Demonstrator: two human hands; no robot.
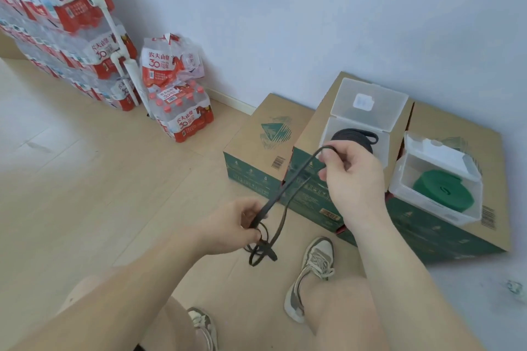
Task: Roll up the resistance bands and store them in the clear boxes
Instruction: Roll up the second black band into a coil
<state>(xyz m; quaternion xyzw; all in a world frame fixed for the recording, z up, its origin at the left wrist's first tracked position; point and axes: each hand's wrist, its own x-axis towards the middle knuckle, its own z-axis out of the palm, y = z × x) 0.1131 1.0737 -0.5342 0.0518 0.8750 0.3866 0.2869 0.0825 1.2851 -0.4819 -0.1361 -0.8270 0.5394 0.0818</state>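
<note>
A thin black resistance band (288, 182) stretches between my two hands above the floor. My right hand (350, 177) pinches its upper end in front of a clear box (383, 148), whose lid stands open and which holds a rolled dark band (359, 135). My left hand (233, 225) grips the lower part, where loose loops of the band hang tangled below the fingers. To the right, a second open clear box (410, 199) holds a rolled green band (443, 189).
Both boxes stand on green and tan cartons (256, 151) set against the white wall. Shrink-wrapped packs of bottled water (182, 111) are stacked at the left with a white pipe (114, 37) leaning on them. My feet in sneakers (310, 273) stand on the wood floor.
</note>
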